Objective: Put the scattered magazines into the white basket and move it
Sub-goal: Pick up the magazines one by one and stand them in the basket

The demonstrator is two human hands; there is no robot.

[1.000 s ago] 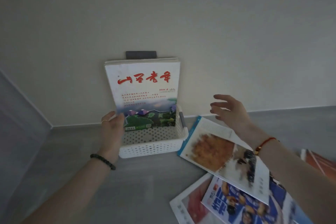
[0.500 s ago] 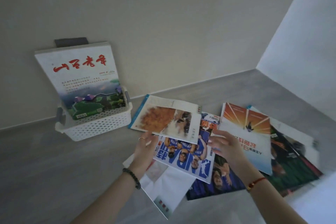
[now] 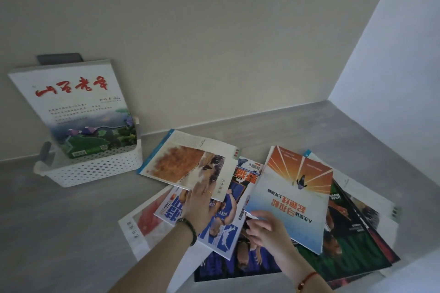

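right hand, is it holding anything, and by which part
The right hand pinches the orange-and-blue magazine at its near left corner, on top of the scattered pile.

Glossy paper magazines (image 3: 292,197); matt perforated plastic basket (image 3: 95,171).

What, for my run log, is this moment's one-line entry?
left hand: touches autumn magazine | right hand: pinches orange magazine corner | white basket: holds red-titled magazine
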